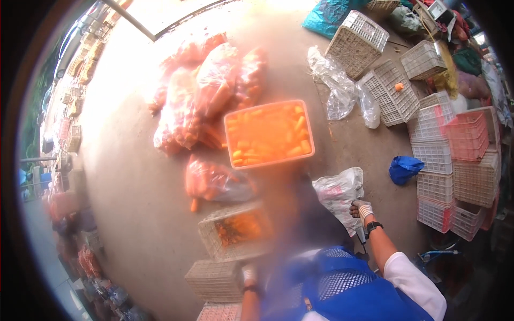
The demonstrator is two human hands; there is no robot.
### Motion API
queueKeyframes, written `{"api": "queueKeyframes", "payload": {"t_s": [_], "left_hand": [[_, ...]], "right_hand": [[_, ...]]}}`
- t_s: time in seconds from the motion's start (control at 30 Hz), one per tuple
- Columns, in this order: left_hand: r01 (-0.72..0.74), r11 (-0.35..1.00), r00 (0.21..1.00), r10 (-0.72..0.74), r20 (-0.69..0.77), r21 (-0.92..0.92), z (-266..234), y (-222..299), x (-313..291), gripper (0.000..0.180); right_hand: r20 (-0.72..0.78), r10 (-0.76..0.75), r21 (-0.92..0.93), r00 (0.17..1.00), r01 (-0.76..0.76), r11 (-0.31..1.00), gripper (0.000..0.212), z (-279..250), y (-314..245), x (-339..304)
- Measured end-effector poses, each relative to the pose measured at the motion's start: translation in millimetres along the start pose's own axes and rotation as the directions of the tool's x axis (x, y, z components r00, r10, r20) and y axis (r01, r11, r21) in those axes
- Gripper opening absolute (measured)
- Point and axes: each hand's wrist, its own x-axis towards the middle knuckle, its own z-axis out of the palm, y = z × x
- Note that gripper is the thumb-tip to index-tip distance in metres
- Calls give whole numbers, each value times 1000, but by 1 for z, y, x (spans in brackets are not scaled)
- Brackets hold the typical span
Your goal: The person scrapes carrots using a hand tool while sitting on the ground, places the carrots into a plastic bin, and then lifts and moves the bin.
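Item 1, far left: stacked crates (72, 136) and bagged goods along the floor edge, blurred, set out of the walkway

Item 2, lower centre-left: left hand (249, 274), gloved, resting on the rim of a pale lattice crate (214, 279); how far it is closed I cannot tell. Just above stands a second lattice crate (235, 231) holding a shallow layer of orange carrot pieces, near the body for easy reach

Item 3, centre: heap of clear bags of carrots (206, 91) on the concrete floor (128, 176), piled together as stock; one loose bag (211, 181) lies nearer. An orange tray (269, 134) full of cut carrots sits beside the heap, open side up

Item 4, right of centre: right hand (362, 208), gloved, watch at the wrist, fingers closed on the edge of a white plastic bag (338, 193), which hangs slack at the person's side, pinched by its rim

Item 5, right: crumpled clear bags (337, 85), a blue bag (402, 168), and empty white and pink crates (455, 160) nested in stacks to save room
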Motion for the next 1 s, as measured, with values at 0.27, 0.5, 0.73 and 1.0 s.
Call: {"api": "queueKeyframes", "payload": {"t_s": [0.27, 0.5, 0.73, 1.0], "left_hand": [[-111, 992, 991, 115, 67, -58, -90, 105, 55, 14], [395, 685, 909, -388, 153, -612, -51, 96, 138, 8], [482, 314, 847, -407, 342, -818, -130, 132, 271, 4], [516, 82, 805, -386, 451, -853, -273, 212, 397, 9]], "right_hand": [[136, -150, -216, 979, 177, 960, 28, 32, -137, 54], [250, -162, -252, 955, 226, 941, 32, 45, -186, 76], [77, -81, -322, 994, 101, 941, 26, 41, -196, 82], [38, -142, -6, 989, 142, 990, 21, 76, -249, 51]]}}
